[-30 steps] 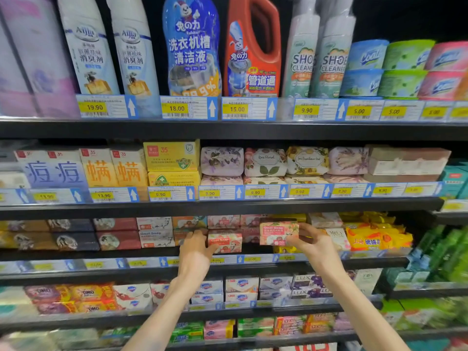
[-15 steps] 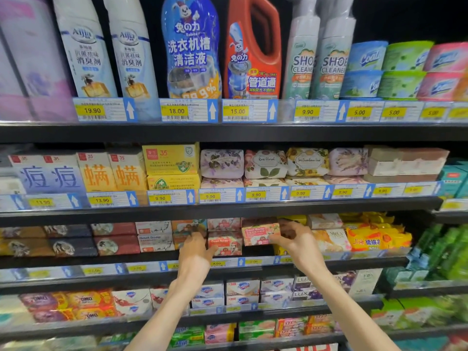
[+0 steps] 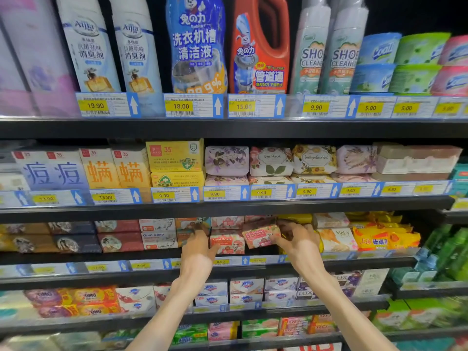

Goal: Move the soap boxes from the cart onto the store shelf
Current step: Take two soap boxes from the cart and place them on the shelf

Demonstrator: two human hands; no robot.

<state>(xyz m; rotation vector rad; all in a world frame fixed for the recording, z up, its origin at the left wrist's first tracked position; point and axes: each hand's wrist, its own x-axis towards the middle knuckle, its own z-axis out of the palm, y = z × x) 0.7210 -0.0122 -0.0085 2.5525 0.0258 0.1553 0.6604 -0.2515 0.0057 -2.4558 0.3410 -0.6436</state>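
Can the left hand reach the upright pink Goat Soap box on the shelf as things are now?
Probably yes. The left hand is already just beside the upright Goat Soap box, and nothing stands between them; the right hand holds a separate tilted box.

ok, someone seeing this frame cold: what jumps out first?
Two bare hands at centre on the third shelf: the right hand holds a tilted pink Goat Soap box, and the left hand rests beside another Goat Soap box already standing there. On the top shelf, the red drain-cleaner jug and blue bottle dominate.
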